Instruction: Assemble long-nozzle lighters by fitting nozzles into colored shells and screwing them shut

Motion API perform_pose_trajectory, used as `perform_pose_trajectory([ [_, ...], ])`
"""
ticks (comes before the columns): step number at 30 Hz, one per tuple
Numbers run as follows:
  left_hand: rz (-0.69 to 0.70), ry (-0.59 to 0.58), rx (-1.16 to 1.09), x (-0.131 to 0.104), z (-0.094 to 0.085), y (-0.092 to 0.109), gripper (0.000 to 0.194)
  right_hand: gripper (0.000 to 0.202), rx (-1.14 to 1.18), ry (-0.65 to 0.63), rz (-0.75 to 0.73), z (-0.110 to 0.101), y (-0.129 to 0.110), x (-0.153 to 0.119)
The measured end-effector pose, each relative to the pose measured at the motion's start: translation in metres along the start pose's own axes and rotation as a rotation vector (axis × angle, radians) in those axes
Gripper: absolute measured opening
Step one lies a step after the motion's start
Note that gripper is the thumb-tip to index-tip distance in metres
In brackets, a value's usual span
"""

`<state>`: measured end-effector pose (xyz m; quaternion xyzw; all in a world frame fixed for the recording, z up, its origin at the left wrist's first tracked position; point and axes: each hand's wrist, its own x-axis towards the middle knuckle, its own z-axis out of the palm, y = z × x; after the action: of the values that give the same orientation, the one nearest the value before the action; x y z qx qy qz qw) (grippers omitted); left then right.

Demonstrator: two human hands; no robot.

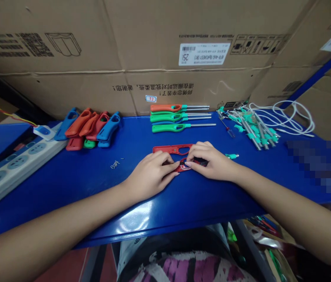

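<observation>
Both hands meet over a red lighter handle half [183, 167] lying on the blue table, with dark and thin wire-like parts inside it. My left hand [155, 172] grips its left part between thumb and fingers. My right hand [210, 161] pinches at the inner parts from the right; the exact piece between its fingertips is too small to make out. Just behind lies a second red handle half [168, 149], its trigger loop partly covered by my right hand. A metal lighter tube with a teal collar [231, 156] pokes out to the right of my right hand.
Several assembled long lighters [183, 127] lie at the back. Coloured handle shells [90, 127] are piled left, beside a white power strip [21, 168]. Tiny pins [114, 164] are scattered nearby. Metal tubes [256, 131], a screwdriver [229, 131] and white cable [306, 117] lie right. Cardboard [141, 51] stands behind.
</observation>
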<state>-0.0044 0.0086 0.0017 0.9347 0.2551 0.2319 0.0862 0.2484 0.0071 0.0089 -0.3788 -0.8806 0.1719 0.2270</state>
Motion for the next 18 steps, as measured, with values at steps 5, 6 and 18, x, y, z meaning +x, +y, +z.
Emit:
perform_pose_trajectory([
  [5,0.024,-0.008,0.03,-0.0018,0.0029,0.0004,0.028,0.016,0.041,-0.043,-0.054,-0.0033,-0.0005,-0.0018],
  [6,0.033,-0.004,0.014,-0.0022,0.0037,-0.0001,0.028,0.016,0.046,-0.054,-0.06,-0.0035,-0.0001,-0.0019],
  [18,0.04,0.007,-0.167,-0.0005,0.0037,-0.0029,0.026,0.018,0.104,-0.039,-0.036,-0.0035,0.0051,-0.0012],
])
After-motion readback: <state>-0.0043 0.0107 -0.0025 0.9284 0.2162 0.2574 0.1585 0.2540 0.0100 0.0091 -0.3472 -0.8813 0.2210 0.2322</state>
